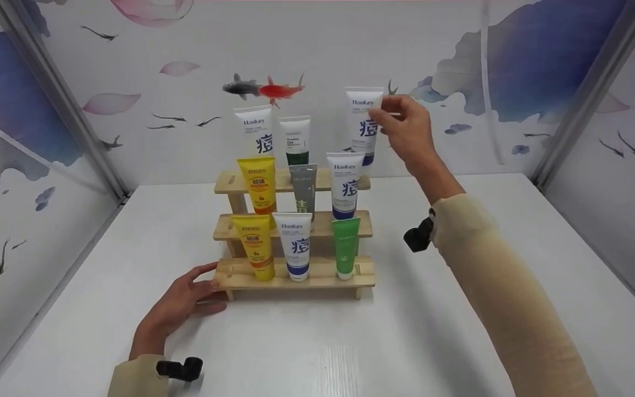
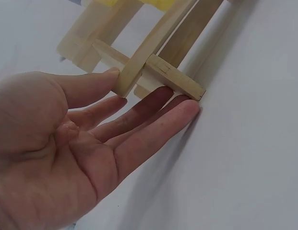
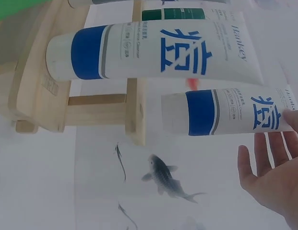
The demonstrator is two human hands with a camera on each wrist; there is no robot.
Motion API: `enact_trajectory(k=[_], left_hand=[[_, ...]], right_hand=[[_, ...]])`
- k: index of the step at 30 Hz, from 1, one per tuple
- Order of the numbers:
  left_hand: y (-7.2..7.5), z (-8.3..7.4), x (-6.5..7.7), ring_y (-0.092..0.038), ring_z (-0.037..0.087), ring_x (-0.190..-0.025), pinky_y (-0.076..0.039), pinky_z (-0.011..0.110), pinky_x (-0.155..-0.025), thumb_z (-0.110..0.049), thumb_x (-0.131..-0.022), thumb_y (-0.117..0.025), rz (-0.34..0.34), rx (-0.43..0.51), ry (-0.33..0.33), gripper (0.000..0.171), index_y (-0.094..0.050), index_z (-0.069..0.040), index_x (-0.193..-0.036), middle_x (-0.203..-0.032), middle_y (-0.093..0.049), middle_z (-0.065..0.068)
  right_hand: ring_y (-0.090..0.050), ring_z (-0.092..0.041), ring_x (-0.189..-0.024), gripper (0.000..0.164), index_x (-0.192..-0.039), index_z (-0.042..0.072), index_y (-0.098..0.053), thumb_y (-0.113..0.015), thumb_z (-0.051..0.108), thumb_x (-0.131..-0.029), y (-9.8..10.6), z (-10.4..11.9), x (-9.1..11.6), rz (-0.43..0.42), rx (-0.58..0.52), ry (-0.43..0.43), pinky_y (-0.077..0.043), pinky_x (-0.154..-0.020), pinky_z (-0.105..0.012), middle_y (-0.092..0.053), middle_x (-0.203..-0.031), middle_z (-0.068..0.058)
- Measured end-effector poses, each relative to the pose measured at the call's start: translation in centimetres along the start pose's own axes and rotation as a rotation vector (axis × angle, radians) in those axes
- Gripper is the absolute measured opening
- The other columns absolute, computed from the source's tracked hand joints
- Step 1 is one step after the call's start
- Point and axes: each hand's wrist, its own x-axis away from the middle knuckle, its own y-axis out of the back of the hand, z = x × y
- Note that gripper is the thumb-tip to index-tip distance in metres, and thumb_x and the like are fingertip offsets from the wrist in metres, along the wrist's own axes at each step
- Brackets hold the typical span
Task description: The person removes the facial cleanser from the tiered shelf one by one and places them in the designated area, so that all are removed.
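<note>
My right hand pinches a white Hankey squeeze tube near its flat top end, thumb in front. The tube stands upright, cap end down, over the right end of the rack's top shelf. In the right wrist view its white cap shows close to the top shelf's wooden edge. At the lower left, my left hand holds the end of the three-step wooden rack. In the left wrist view the thumb lies on the bottom shelf's end, and fingertips touch the leg.
On the lower steps stand yellow tubes, white tubes, a grey tube and a green tube. Another white tube and a white-and-dark-green tube stand on the top shelf. A patterned wall rises behind.
</note>
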Motion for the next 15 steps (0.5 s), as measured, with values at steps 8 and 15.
enact_trajectory(k=[8,15], left_hand=[[0.4,0.7,-0.1,-0.062,0.027,-0.124,-0.057,0.042,-0.101,-0.015,-0.105,-0.048,0.047,0.010,-0.023,0.060,-0.022,-0.012,-0.159,-0.152,-0.042,0.028],[0.4,0.9,0.0,-0.062,0.026,-0.125,-0.056,0.039,-0.101,-0.019,-0.105,-0.049,0.046,-0.010,-0.020,0.061,-0.022,-0.017,-0.160,-0.152,-0.043,0.027]], right_hand=[[-0.056,-0.022,-0.124,0.038,-0.134,0.013,-0.056,-0.063,0.027,-0.099,3.5,0.0,-0.2,-0.056,-0.017,-0.047,-0.050,-0.111,-0.040,-0.058,-0.130,-0.005],[-0.056,-0.026,-0.126,0.039,-0.134,0.015,-0.055,-0.063,0.030,-0.099,6.4,-1.7,-0.3,-0.082,-0.015,-0.104,-0.048,-0.112,-0.044,-0.057,-0.123,0.001]])
